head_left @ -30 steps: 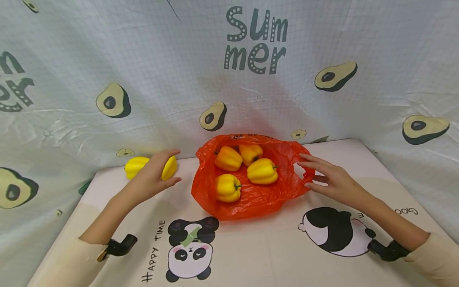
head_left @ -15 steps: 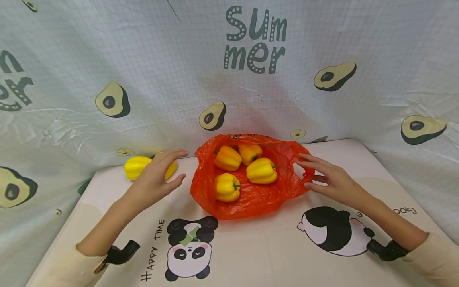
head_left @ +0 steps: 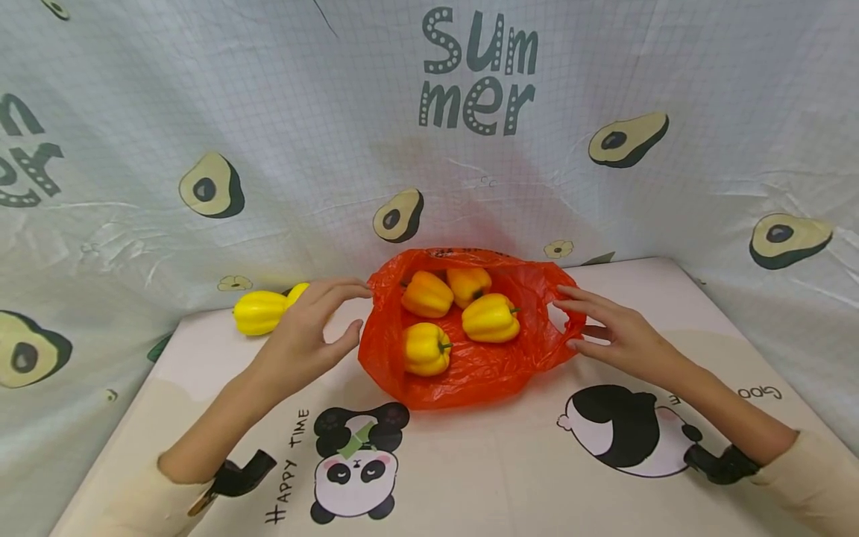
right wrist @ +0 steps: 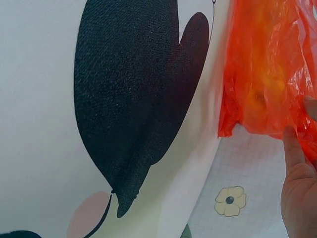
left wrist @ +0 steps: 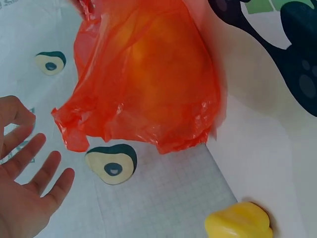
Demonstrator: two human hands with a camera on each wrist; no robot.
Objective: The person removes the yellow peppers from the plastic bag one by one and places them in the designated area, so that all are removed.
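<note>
A red plastic bag (head_left: 463, 384) lies on the table with its mouth spread towards me. Several yellow bell peppers (head_left: 491, 318) sit inside it, two of them more orange. My left hand (head_left: 310, 332) is at the bag's left rim, thumb and fingers spread; the left wrist view shows this hand (left wrist: 29, 186) apart from the bag with nothing in it. On the other side my right hand (head_left: 624, 335) holds the bag's handle loop, some fingers over its edge and others behind. Left of the bag lie two more yellow peppers (head_left: 257, 313), one mostly hidden behind my left hand.
A light table cover (head_left: 470, 477) printed with pandas lies under everything. Behind it a pale curtain (head_left: 309, 149) with avocado prints rises close to the bag and the peppers. Dark wrist cameras (head_left: 244, 473) sit on both forearms.
My left hand has moved right, from over the loose peppers to the bag's left rim, uncovering part of the second pepper. The right hand stays at the handle.
</note>
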